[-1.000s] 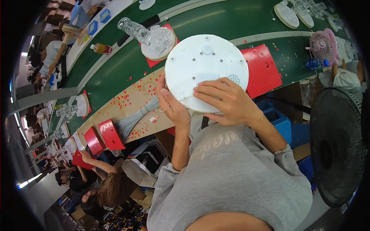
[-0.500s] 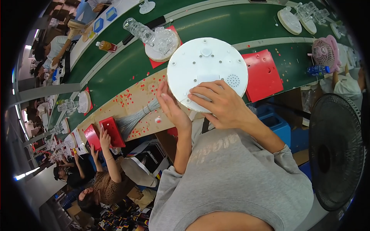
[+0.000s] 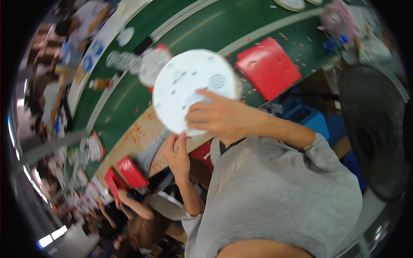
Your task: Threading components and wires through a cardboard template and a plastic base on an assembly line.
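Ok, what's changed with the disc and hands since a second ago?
The white disc has shifted left, opening a gap from the red sheets, and turned counterclockwise in the view, which itself tilted. The left hand has moved from the disc's left side to its lower edge; the grip there is too blurred to judge. The right hand stays on the disc's lower face; the red sheets stay put.

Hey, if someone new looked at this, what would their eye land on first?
Probably the round white disc near the middle, with the right hand across its face and the left hand at its lower rim. Next, the glossy red sheets on the green table, right of the disc, and the large black fan at the right edge.
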A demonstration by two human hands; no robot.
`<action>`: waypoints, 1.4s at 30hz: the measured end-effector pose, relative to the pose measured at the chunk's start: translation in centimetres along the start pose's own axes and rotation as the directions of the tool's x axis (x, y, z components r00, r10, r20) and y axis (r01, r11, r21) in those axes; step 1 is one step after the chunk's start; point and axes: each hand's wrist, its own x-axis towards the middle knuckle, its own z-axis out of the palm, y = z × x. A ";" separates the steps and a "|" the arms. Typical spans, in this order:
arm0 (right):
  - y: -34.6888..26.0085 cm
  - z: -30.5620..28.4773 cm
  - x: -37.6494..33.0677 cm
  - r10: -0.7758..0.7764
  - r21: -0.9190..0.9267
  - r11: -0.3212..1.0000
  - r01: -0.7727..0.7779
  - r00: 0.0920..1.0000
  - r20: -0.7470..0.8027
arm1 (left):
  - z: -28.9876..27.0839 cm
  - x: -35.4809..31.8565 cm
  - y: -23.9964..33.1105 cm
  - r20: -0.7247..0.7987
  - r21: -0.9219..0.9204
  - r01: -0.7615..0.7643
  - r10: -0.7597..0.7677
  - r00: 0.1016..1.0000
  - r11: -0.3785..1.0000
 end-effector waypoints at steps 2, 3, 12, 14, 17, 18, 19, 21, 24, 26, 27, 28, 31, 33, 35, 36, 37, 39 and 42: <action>-0.1 0.5 0.7 0.025 -0.040 0.999 -0.025 1.000 0.010 | 1.4 0.2 -0.6 -0.057 -0.290 0.033 -0.052 0.997 0.957; -0.3 0.5 0.6 -0.005 -0.047 0.999 0.006 0.999 0.035 | 1.7 0.2 -0.7 -0.063 -0.435 0.093 -0.134 0.989 0.896; 10.4 9.9 -15.3 0.780 0.049 0.382 -0.923 0.293 -0.552 | 2.7 0.8 -0.7 0.009 -0.757 0.099 -0.141 0.990 0.646; 12.0 13.5 -18.3 0.854 0.010 0.234 -0.972 0.201 -0.480 | 2.5 1.0 -0.6 0.004 -0.768 0.099 -0.149 0.989 0.633; 13.9 17.7 -20.4 0.913 -0.046 0.159 -0.986 0.165 -0.374 | 1.7 0.7 -0.2 0.017 -0.744 0.122 -0.165 0.986 0.657; 14.1 18.2 -22.0 0.878 -0.066 0.165 -0.984 0.177 -0.445 | 2.3 1.2 0.6 0.037 -0.733 0.132 -0.154 0.987 0.668; 14.3 18.4 -21.9 0.838 -0.091 0.208 -0.974 0.225 -0.498 | 2.3 1.1 0.8 0.020 -0.723 0.125 -0.161 0.987 0.679; 14.3 18.2 -22.1 0.830 -0.092 0.242 -0.966 0.255 -0.496 | 2.2 1.1 0.9 -0.003 -0.718 0.121 -0.177 0.984 0.686; 13.8 16.9 -22.0 0.805 -0.161 0.288 -0.944 0.329 -0.493 | 2.3 1.1 0.9 -0.025 -0.712 0.118 -0.193 0.981 0.692; 13.8 15.4 -22.1 0.784 -0.230 0.306 -0.924 0.381 -0.490 | 2.4 1.1 0.7 -0.034 -0.715 0.112 -0.193 0.981 0.690; 13.9 14.0 -21.6 0.772 -0.247 0.321 -0.914 0.404 -0.491 | 2.4 1.1 0.3 -0.017 -0.713 0.113 -0.178 0.984 0.692; 14.0 12.4 -21.4 0.760 -0.265 0.336 -0.904 0.426 -0.491 | 2.5 1.1 -0.1 0.001 -0.711 0.115 -0.163 0.987 0.693; 14.0 3.5 -19.2 0.411 -0.275 0.438 -0.856 0.462 -0.786 | 2.5 0.9 -0.9 -0.045 -0.714 0.089 -0.173 0.984 0.694; 13.8 -1.6 -19.5 0.367 -0.317 0.249 -0.915 0.392 -0.843 | 2.5 0.9 -0.6 -0.032 -0.722 0.086 -0.157 0.987 0.686; 13.5 -4.0 -18.0 0.408 -0.241 0.213 -0.947 0.310 -0.859 | 2.7 1.2 -0.7 -0.036 -0.731 0.073 -0.146 0.989 0.678; 14.1 -4.6 -17.4 0.340 -0.200 0.327 -0.924 0.313 -0.887 | 2.7 1.6 -0.7 -0.029 -0.728 0.062 -0.121 0.992 0.683; 14.8 -5.0 -17.0 0.273 -0.164 0.440 -0.883 0.305 -0.912 | 2.7 1.7 -0.7 -0.024 -0.725 0.049 -0.096 0.995 0.687; 17.7 -1.2 -19.0 0.533 -0.059 0.303 -0.951 0.221 -0.817 | 2.6 1.7 -0.9 -0.026 -0.727 0.050 -0.101 0.995 0.685; 22.3 5.3 -22.8 0.702 0.033 -0.021 -0.999 -0.038 -0.711 | 2.7 1.0 -0.8 -0.010 -0.725 0.074 -0.119 0.993 0.684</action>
